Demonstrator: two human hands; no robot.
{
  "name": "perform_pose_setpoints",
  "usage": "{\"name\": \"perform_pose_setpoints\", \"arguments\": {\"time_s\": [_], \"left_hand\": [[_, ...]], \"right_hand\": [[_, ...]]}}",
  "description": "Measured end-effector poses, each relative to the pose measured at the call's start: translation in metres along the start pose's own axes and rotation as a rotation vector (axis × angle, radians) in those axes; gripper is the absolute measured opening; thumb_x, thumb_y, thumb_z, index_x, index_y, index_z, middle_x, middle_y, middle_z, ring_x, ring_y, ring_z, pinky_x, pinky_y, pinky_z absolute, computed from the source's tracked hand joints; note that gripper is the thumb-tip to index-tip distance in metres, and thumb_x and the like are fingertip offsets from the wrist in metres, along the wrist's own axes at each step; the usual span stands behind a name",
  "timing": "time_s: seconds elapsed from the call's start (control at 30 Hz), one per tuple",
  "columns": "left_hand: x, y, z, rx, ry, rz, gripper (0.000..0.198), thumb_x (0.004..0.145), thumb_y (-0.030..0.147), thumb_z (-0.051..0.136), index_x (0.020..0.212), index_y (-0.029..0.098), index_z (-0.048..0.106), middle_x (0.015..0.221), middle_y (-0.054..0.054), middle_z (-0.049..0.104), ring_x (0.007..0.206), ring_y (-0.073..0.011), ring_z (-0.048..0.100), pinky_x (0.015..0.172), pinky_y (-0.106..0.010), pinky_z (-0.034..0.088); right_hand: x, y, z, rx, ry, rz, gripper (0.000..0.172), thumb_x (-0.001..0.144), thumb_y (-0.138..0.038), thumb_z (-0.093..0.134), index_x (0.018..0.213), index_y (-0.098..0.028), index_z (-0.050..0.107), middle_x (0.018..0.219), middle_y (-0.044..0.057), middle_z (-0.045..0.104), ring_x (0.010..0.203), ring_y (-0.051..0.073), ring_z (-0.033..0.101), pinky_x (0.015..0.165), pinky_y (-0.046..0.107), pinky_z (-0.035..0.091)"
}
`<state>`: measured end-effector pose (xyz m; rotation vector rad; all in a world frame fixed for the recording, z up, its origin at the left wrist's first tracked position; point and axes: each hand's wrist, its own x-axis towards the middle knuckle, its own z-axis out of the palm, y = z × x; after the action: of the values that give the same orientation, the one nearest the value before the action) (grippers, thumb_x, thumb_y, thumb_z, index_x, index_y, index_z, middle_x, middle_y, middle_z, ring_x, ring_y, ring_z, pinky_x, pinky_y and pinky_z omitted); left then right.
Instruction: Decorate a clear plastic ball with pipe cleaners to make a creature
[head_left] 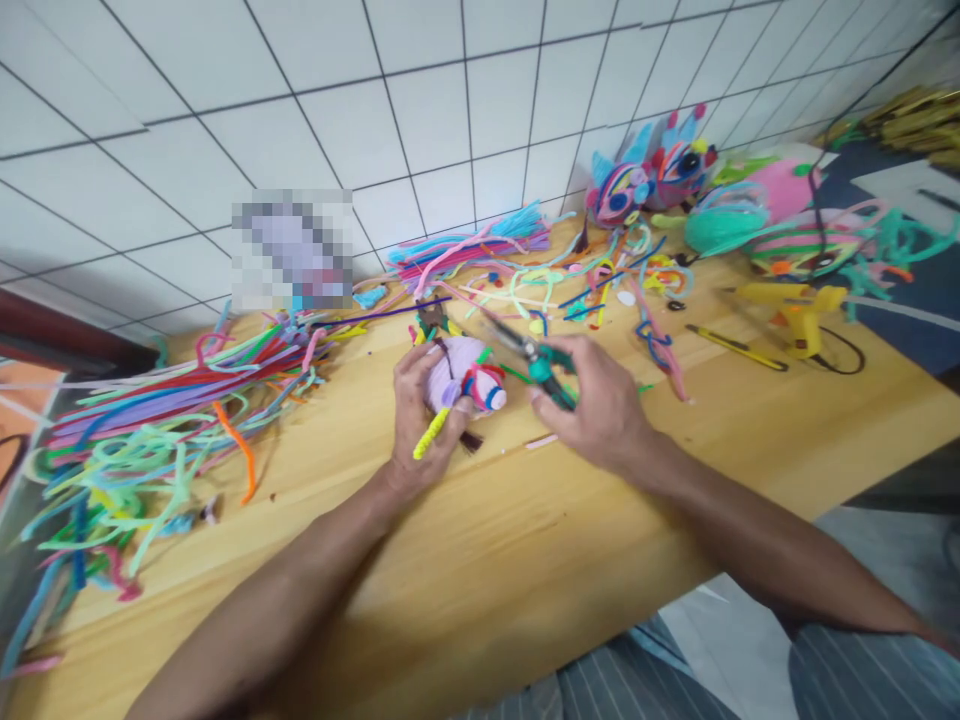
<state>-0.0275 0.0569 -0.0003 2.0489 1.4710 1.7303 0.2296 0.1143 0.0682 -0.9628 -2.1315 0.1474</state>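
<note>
My left hand [420, 410] is closed round a small lilac figure [457, 365] made of wound pipe cleaners. The figure has a red, white and blue end, a yellow twisted stalk [430, 434] and a dark tuft by my thumb. A green pipe cleaner piece sticks out of it toward the right. In my right hand [600, 400] are green-handled scissors [551, 370], their blades blurred and pointing up and left, just right of the figure. Behind the figure lies a dark-jawed pair of pliers [433, 318], partly hidden.
Heaps of coloured pipe cleaners [172, 400] lie at the left, and a bundle [472, 245] rests by the tiled wall. Finished colourful figures [619, 195] stand at the back right. A yellow glue gun [799, 315] and a yellow cutter knife [735, 348] lie on the right.
</note>
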Motion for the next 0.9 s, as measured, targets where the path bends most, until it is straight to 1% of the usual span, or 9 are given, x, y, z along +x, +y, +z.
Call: {"name": "perform_pose_setpoints", "arguments": {"time_s": [0.13, 0.27, 0.37, 0.5, 0.57, 0.63, 0.73, 0.8, 0.9], "left_hand": [[-0.003, -0.010, 0.000, -0.037, -0.008, -0.101, 0.061, 0.112, 0.058, 0.069, 0.162, 0.029, 0.053, 0.159, -0.016, 0.059, 0.154, -0.0336, 0.058, 0.130, -0.055, 0.051], [-0.004, -0.018, 0.000, -0.086, -0.031, -0.164, 0.058, 0.111, 0.057, 0.071, 0.159, 0.029, 0.055, 0.157, -0.015, 0.062, 0.154, -0.0337, 0.059, 0.132, -0.055, 0.050], [-0.002, -0.017, -0.002, -0.103, -0.062, -0.225, 0.058, 0.110, 0.059, 0.071, 0.157, 0.029, 0.056, 0.156, -0.014, 0.063, 0.151, -0.0342, 0.061, 0.133, -0.058, 0.050], [0.001, -0.011, -0.007, -0.110, -0.104, -0.306, 0.059, 0.108, 0.061, 0.070, 0.156, 0.030, 0.056, 0.157, -0.013, 0.063, 0.151, -0.0346, 0.061, 0.132, -0.057, 0.051], [0.002, -0.010, -0.010, -0.111, -0.107, -0.331, 0.060, 0.107, 0.062, 0.072, 0.156, 0.030, 0.056, 0.158, -0.012, 0.062, 0.151, -0.0357, 0.061, 0.133, -0.057, 0.051], [0.002, -0.012, -0.011, -0.111, -0.125, -0.354, 0.058, 0.107, 0.060, 0.071, 0.156, 0.031, 0.057, 0.160, -0.012, 0.062, 0.153, -0.0373, 0.060, 0.136, -0.059, 0.048], [0.001, -0.016, -0.011, -0.111, -0.130, -0.354, 0.057, 0.108, 0.059, 0.071, 0.157, 0.032, 0.057, 0.159, -0.012, 0.063, 0.152, -0.0376, 0.062, 0.135, -0.059, 0.049], [0.000, -0.020, -0.010, -0.120, -0.125, -0.333, 0.056, 0.108, 0.059, 0.071, 0.156, 0.033, 0.058, 0.158, -0.011, 0.063, 0.151, -0.0368, 0.062, 0.133, -0.057, 0.052], [0.000, -0.023, -0.009, -0.129, -0.117, -0.300, 0.055, 0.109, 0.059, 0.072, 0.156, 0.033, 0.059, 0.157, -0.010, 0.064, 0.151, -0.0364, 0.063, 0.133, -0.056, 0.052]], "right_hand": [[0.024, 0.061, -0.024, 0.029, -0.027, 0.290, 0.039, 0.098, -0.040, 0.074, 0.133, -0.025, 0.066, 0.113, 0.007, 0.080, 0.093, 0.026, 0.074, 0.085, 0.041, 0.060], [0.024, 0.114, -0.029, -0.089, -0.142, 0.332, 0.039, 0.093, -0.043, 0.078, 0.125, -0.021, 0.070, 0.114, 0.012, 0.082, 0.100, 0.029, 0.075, 0.091, 0.044, 0.059], [0.010, 0.124, -0.017, -0.238, -0.292, 0.316, 0.040, 0.094, -0.040, 0.076, 0.126, -0.017, 0.072, 0.122, 0.020, 0.082, 0.115, 0.036, 0.074, 0.103, 0.051, 0.059], [-0.005, 0.113, -0.005, -0.305, -0.392, 0.286, 0.050, 0.098, -0.044, 0.073, 0.136, -0.012, 0.073, 0.138, 0.027, 0.078, 0.132, 0.043, 0.071, 0.119, 0.058, 0.052], [-0.009, 0.114, -0.011, -0.213, -0.322, 0.274, 0.049, 0.098, -0.047, 0.073, 0.135, -0.015, 0.073, 0.143, 0.025, 0.077, 0.138, 0.042, 0.069, 0.124, 0.058, 0.050], [-0.014, 0.126, -0.028, -0.115, -0.147, 0.346, 0.039, 0.099, -0.049, 0.069, 0.124, -0.021, 0.075, 0.136, 0.020, 0.080, 0.133, 0.038, 0.072, 0.121, 0.056, 0.053], [-0.030, 0.157, -0.069, -0.093, 0.216, 0.628, 0.030, 0.096, -0.052, 0.067, 0.108, -0.025, 0.069, 0.116, 0.012, 0.080, 0.113, 0.033, 0.074, 0.109, 0.055, 0.058], [-0.042, 0.181, -0.097, -0.155, 0.420, 0.818, 0.032, 0.089, -0.050, 0.072, 0.107, -0.025, 0.064, 0.115, 0.011, 0.076, 0.111, 0.032, 0.072, 0.108, 0.055, 0.059], [-0.054, 0.213, -0.125, -0.325, 0.494, 1.009, 0.041, 0.079, -0.045, 0.081, 0.106, -0.024, 0.059, 0.117, 0.012, 0.072, 0.120, 0.035, 0.069, 0.110, 0.054, 0.057]]}}
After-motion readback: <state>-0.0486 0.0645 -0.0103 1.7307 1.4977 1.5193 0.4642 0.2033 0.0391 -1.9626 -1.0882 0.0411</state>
